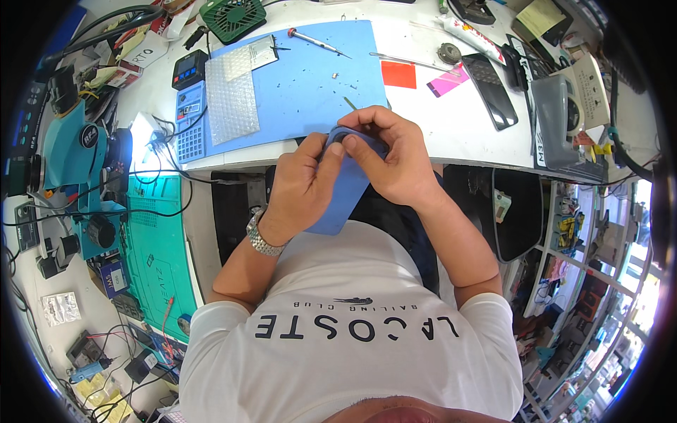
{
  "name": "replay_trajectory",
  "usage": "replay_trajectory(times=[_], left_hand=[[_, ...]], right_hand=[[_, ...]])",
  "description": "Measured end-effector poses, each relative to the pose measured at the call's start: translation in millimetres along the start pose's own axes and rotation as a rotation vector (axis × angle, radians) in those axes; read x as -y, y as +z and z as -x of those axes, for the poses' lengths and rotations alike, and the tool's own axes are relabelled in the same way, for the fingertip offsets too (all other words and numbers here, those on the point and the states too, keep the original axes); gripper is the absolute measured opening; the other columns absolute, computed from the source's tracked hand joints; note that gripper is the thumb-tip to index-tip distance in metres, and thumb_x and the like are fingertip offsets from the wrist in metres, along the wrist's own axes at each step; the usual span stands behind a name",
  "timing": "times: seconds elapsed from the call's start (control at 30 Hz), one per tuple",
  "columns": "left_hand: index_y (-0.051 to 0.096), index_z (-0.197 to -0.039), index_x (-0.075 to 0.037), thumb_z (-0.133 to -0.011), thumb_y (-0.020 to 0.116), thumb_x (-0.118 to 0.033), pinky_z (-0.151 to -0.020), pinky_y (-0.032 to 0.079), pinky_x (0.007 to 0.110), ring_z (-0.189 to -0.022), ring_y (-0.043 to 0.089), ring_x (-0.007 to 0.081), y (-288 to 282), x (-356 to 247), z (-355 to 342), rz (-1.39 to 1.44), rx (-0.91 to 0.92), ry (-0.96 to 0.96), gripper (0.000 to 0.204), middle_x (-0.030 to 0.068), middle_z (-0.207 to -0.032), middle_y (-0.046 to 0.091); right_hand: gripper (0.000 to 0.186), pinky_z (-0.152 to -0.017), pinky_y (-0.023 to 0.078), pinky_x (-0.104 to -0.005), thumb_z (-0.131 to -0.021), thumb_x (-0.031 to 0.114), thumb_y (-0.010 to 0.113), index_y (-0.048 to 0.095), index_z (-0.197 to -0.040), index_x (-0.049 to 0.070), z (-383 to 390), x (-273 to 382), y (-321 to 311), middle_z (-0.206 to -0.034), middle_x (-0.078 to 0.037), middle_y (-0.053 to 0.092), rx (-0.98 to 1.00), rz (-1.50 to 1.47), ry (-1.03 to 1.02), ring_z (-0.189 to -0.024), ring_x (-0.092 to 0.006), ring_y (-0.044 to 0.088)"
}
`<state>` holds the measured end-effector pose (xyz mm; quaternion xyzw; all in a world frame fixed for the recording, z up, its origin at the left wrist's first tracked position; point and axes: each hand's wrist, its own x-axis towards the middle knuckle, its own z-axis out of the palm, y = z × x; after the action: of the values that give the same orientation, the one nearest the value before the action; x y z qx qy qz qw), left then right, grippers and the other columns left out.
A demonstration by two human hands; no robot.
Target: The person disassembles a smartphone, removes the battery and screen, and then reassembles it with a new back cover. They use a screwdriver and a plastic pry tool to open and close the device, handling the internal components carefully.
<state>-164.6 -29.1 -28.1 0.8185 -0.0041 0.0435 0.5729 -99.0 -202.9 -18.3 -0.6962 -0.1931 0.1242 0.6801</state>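
Close to my body, at the front edge of the bench, both hands hold a blue phone case [338, 204]; whether a phone sits inside it I cannot tell. My left hand [300, 176] grips its left side, thumb near the top end. The fingers of my right hand [398, 155] curl over the top right corner, with that thumb pressed against the inner edge. Beyond my hands lies a blue work mat [303, 106] scattered with tiny dark bits. On it rest a screwdriver [319, 42] and a sheet of bubble wrap [233, 102].
Right of the mat are a red square [399, 75], a pink card [447, 82], tweezers [409, 60] and a black phone [491, 92]. A green fan [233, 20] stands at the back. To the left are a teal microscope [88, 162], loose cables and a green mat [159, 254].
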Motion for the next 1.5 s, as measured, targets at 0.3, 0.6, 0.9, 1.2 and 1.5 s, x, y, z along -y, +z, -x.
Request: replay_trajectory(times=[0.3,0.6,0.9,1.2,1.5], left_hand=[[0.062,-0.094,0.0,-0.106,0.06,-0.026,-0.052,0.042,0.032,-0.053,0.049,0.0137,2,-1,0,-0.047,-0.013,-0.026,0.029,0.0104,-0.061,0.056],[0.065,-0.094,-0.001,-0.106,0.06,-0.027,-0.057,0.042,0.027,-0.065,0.048,0.0049,-3,8,-2,0.261,0.032,-0.196,0.029,-0.0012,-0.072,0.06],[0.07,-0.1,0.0,-0.105,0.062,-0.026,-0.058,0.044,0.028,-0.064,0.051,0.0073,1,8,0,0.175,0.035,-0.21,0.028,0.0034,-0.072,0.064],[0.071,-0.101,0.002,-0.102,0.065,-0.018,-0.066,0.049,0.03,-0.075,0.059,0.0105,9,3,2,-0.046,-0.104,-0.104,0.021,0.0071,-0.081,0.068],[0.051,-0.076,-0.007,-0.105,0.058,-0.009,-0.058,0.024,0.022,-0.068,0.031,0.0013,-5,8,0,0.243,-0.088,-0.063,0.03,-0.0091,-0.073,0.043]], right_hand=[[0.019,-0.082,0.055,-0.0275,-0.095,0.005,0.07,0.069,-0.112,-0.005,0,-1,1,-0.1,-0.01,0.074,-0.009,0.001,0.062,-0.095,-0.013,0.069],[0.027,-0.087,0.051,-0.0261,-0.098,0.003,0.068,0.07,-0.123,-0.005,1,2,-9,-0.105,-0.007,0.072,0.062,-0.226,0.194,-0.097,-0.0107,0.065],[0.02,-0.08,0.054,-0.0279,-0.095,0.004,0.071,0.071,-0.113,-0.004,3,-9,0,-0.099,-0.008,0.073,0.0,-0.047,0.118,-0.09,-0.0123,0.067],[0.016,-0.074,0.056,-0.0304,-0.093,0.006,0.071,0.071,-0.108,-0.001,14,5,-5,-0.089,-0.009,0.073,-0.074,0.2,-0.055,-0.081,-0.0149,0.069],[0.017,-0.081,0.052,-0.0291,-0.098,0.015,0.074,0.072,-0.107,0.0,74,27,-230,-0.095,-0.003,0.072,-1.41,0.437,-0.465,-0.085,-0.0109,0.062]])
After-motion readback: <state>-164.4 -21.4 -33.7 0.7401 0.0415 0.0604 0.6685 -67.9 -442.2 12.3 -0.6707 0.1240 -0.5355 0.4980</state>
